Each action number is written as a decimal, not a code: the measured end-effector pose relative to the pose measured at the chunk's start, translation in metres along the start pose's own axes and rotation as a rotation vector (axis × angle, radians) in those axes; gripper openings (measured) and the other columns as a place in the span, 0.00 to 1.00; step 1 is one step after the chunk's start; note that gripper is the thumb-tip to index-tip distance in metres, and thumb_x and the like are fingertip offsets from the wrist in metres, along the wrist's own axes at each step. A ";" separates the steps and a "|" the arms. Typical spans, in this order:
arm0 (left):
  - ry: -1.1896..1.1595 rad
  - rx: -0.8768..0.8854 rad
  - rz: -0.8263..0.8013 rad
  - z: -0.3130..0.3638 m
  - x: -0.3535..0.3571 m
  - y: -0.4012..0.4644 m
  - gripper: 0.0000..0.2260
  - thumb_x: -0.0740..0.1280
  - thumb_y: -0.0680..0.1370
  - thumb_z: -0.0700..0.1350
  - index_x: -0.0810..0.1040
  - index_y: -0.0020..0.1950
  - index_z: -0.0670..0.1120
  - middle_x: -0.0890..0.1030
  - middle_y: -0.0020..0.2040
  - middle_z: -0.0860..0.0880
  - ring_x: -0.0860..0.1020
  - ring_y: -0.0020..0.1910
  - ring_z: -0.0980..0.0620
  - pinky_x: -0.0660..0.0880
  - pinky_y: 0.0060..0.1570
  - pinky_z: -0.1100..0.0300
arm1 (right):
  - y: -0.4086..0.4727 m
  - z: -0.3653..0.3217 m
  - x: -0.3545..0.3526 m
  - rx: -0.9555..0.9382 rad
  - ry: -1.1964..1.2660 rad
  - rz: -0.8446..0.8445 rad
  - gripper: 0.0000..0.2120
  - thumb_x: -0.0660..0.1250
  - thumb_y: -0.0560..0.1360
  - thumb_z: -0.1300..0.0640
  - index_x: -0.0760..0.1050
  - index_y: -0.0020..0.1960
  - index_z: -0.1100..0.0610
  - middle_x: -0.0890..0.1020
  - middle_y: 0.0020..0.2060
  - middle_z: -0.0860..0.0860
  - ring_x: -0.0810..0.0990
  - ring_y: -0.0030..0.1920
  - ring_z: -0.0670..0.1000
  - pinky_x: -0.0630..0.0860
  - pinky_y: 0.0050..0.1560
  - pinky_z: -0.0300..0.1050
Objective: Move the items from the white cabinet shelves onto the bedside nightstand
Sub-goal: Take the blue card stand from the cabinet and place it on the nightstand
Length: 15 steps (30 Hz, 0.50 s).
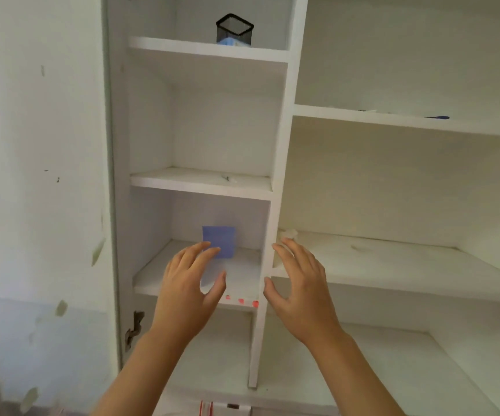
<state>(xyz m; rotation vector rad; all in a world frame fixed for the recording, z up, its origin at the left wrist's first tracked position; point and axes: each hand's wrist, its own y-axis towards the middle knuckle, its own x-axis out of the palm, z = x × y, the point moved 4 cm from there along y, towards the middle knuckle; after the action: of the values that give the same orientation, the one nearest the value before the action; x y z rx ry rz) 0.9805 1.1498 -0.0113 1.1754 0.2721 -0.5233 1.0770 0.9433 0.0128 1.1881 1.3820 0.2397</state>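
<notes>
Right, both hands are up in front of the white cabinet (pixel 284 145), low centre of the frame. The left hand (pixel 187 291) is spread wide, fingers loose, thumb out to the side, holding nothing; its fingertips overlap the lower left edge of a blue block (pixel 219 240), and whether they touch it cannot be told from this angle. That blue block stands upright toward the back of the lower narrow shelf (pixel 152 279), just left of the vertical divider (pixel 265 265). The right hand (pixel 298 291) is just as relaxed, palm facing left, fingers curved and empty, sitting in front of the divider and the edge of the wide shelf (pixel 392 265) on the right side of the frame.

Up top, centre of the frame, a black mesh pen holder (pixel 234 30) sits on the highest narrow shelf with something pale blue showing at its base. The middle narrow shelf (pixel 200 181) carries only a small pale scrap, too blurred to name. Over on the upper right shelf a thin dark blue item (pixel 437 117) lies flat near the front edge. Three red marks (pixel 241 301) dot the front lip of the lower shelf between the hands.
</notes>
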 end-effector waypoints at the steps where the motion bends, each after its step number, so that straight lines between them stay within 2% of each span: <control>1: 0.001 -0.006 -0.006 -0.008 0.006 0.005 0.22 0.62 0.80 0.58 0.77 0.71 0.50 0.76 0.71 0.53 0.73 0.71 0.50 0.73 0.70 0.46 | 0.007 0.002 0.008 0.001 0.008 -0.002 0.29 0.64 0.79 0.45 0.68 0.78 0.50 0.68 0.78 0.46 0.64 0.79 0.50 0.64 0.78 0.52; 4: 0.002 -0.014 -0.014 -0.033 0.024 0.020 0.23 0.61 0.80 0.59 0.77 0.72 0.50 0.76 0.71 0.53 0.73 0.71 0.50 0.73 0.70 0.48 | 0.023 0.003 0.037 -0.015 0.021 -0.019 0.28 0.63 0.79 0.45 0.69 0.78 0.51 0.68 0.78 0.46 0.64 0.79 0.50 0.65 0.77 0.52; 8: -0.007 -0.047 -0.024 -0.067 0.046 0.035 0.24 0.60 0.80 0.59 0.77 0.71 0.49 0.77 0.70 0.52 0.74 0.70 0.49 0.74 0.69 0.47 | 0.043 0.008 0.072 -0.052 0.002 -0.034 0.27 0.63 0.79 0.46 0.69 0.77 0.51 0.68 0.78 0.46 0.64 0.79 0.49 0.62 0.79 0.46; 12: -0.016 -0.068 -0.051 -0.097 0.070 0.045 0.25 0.60 0.80 0.59 0.76 0.72 0.49 0.77 0.71 0.51 0.74 0.70 0.49 0.73 0.69 0.50 | 0.056 0.013 0.104 -0.082 0.024 -0.058 0.27 0.64 0.80 0.47 0.70 0.77 0.52 0.69 0.77 0.47 0.66 0.78 0.50 0.65 0.78 0.48; 15: 0.000 -0.076 -0.079 -0.114 0.089 0.053 0.25 0.59 0.81 0.59 0.75 0.73 0.48 0.76 0.72 0.50 0.74 0.70 0.48 0.74 0.67 0.51 | 0.064 0.014 0.127 -0.077 0.040 -0.084 0.27 0.63 0.80 0.46 0.68 0.78 0.51 0.68 0.78 0.46 0.65 0.78 0.48 0.65 0.78 0.46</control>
<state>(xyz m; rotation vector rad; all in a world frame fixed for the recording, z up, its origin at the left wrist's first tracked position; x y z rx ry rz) 1.0912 1.2488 -0.0530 1.0943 0.3368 -0.5773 1.1535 1.0586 -0.0212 1.0643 1.4421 0.2559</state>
